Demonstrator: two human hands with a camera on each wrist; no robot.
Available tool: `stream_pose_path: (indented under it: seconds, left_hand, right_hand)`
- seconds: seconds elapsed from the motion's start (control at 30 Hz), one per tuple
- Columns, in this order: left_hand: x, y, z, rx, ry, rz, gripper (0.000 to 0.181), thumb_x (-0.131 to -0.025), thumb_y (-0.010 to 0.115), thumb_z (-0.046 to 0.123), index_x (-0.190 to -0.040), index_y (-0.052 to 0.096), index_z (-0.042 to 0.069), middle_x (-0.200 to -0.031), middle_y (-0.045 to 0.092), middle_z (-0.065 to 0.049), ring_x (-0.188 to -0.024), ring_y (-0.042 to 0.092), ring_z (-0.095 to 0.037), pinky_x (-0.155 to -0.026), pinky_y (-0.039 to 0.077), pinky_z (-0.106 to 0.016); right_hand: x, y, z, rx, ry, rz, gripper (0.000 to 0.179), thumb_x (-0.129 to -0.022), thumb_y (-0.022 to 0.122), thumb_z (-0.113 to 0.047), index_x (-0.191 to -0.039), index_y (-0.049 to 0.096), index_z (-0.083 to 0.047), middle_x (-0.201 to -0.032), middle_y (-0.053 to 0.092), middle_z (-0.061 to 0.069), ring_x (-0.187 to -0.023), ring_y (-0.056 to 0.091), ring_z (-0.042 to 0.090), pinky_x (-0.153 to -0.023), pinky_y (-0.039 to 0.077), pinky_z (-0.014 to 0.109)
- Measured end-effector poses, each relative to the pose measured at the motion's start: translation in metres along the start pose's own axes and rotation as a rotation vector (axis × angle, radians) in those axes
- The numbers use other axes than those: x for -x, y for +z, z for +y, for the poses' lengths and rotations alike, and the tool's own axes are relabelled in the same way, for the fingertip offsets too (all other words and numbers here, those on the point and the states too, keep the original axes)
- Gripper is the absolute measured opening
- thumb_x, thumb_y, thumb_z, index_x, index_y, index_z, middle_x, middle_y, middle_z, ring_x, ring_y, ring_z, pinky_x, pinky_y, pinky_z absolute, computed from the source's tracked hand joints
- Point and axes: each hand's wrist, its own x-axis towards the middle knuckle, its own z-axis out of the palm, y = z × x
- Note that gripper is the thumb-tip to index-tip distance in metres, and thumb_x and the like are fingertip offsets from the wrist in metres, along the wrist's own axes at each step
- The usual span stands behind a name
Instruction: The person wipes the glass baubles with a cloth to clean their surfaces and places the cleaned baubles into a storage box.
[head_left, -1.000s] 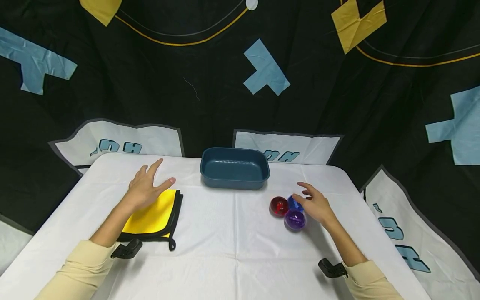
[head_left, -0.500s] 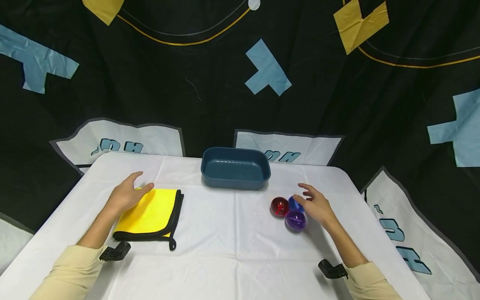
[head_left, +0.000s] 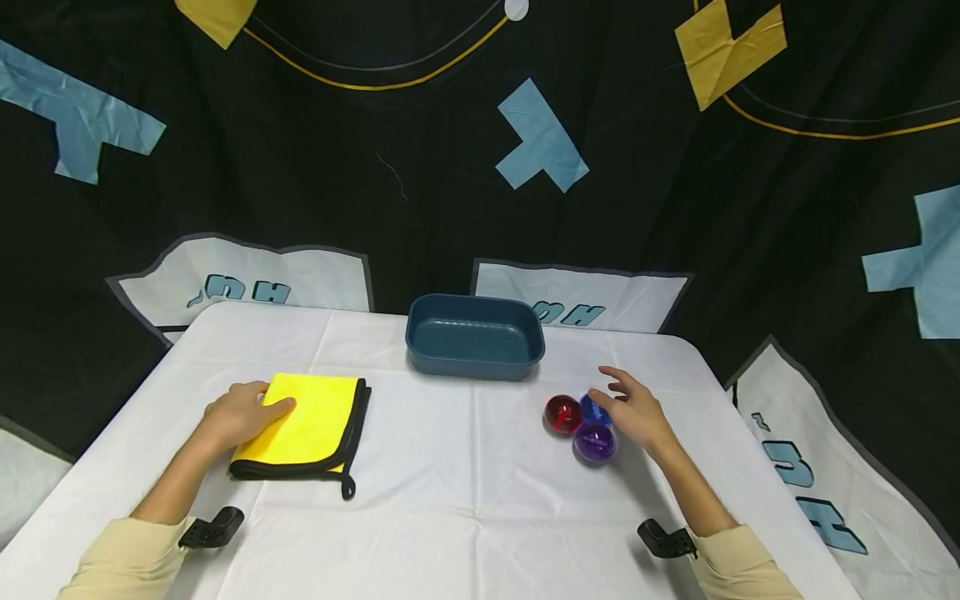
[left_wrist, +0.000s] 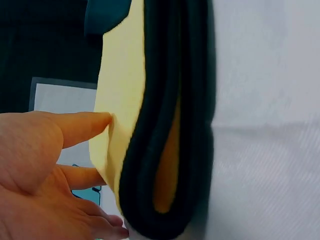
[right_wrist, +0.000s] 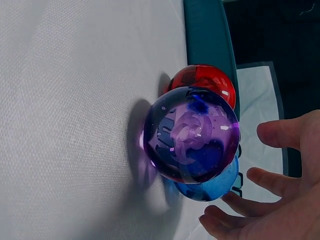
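A folded yellow cloth (head_left: 303,421) with black edging and a hanging loop lies at the left. My left hand (head_left: 242,417) is at its left edge, thumb laid on the top face. In the left wrist view the thumb (left_wrist: 87,127) touches the yellow cloth (left_wrist: 120,75), with the other fingers beside its edge. Three clear balls sit together at the right: red (head_left: 562,414), purple (head_left: 595,442) and blue (head_left: 595,409). Above and beside them my right hand (head_left: 636,412) hovers with fingers spread, holding nothing. Its thumb partly covers the blue ball in the head view.
A dark blue rectangular tub (head_left: 476,367) stands at the table's far edge, between the cloth and the balls. White cloth covers the table (head_left: 420,517). Behind it hangs a black patterned curtain (head_left: 337,167).
My left hand has moved left and down from above the yellow cloth to its left edge, where the thumb now touches it. The right hand and the balls have kept their places.
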Motion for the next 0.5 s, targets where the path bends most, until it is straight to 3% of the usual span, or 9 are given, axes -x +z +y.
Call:
stream_pose_path:
  seconds: [0.13,0.23,0.33,0.5]
  left_hand:
    - [0.006,0.003,0.004,0.028,0.020,0.027,0.073,-0.099,0.055,0.032,-0.147,0.030,-0.016,-0.137,0.036,-0.047,-0.113,0.042,-0.059,-0.095,0.036,-0.067]
    - [0.010,0.004,0.009,0.083,0.017,0.023,0.072,-0.099,0.054,0.028,-0.153,0.024,-0.008,-0.147,0.030,-0.044,-0.120,0.038,-0.059,-0.101,0.036,-0.071]
    - [0.012,0.004,0.013,0.135,0.021,0.007,0.074,-0.100,0.055,0.025,-0.158,0.018,-0.002,-0.155,0.025,-0.040,-0.128,0.035,-0.058,-0.105,0.035,-0.073]
    - [0.016,0.006,0.022,0.136,0.086,0.013,0.076,-0.098,0.057,0.018,-0.159,0.016,0.000,-0.155,0.027,-0.038,-0.128,0.040,-0.055,-0.109,0.034,-0.071]
  right_hand:
    - [-0.001,0.000,0.001,0.001,-0.010,0.006,0.066,-0.099,0.059,-0.038,-0.156,0.038,-0.013,-0.152,0.043,0.031,-0.136,0.046,0.050,-0.109,0.040,0.064]
    - [-0.002,0.000,0.003,-0.020,-0.021,0.000,0.066,-0.098,0.061,-0.036,-0.156,0.038,-0.012,-0.152,0.043,0.032,-0.136,0.046,0.050,-0.110,0.039,0.064]
    - [-0.005,-0.001,0.006,-0.072,-0.019,-0.022,0.067,-0.097,0.064,-0.032,-0.156,0.038,-0.012,-0.153,0.041,0.032,-0.140,0.042,0.049,-0.114,0.034,0.064]
    - [-0.007,-0.001,0.011,-0.197,0.015,-0.080,0.070,-0.095,0.066,-0.026,-0.157,0.037,-0.012,-0.156,0.037,0.030,-0.144,0.037,0.047,-0.117,0.030,0.063]
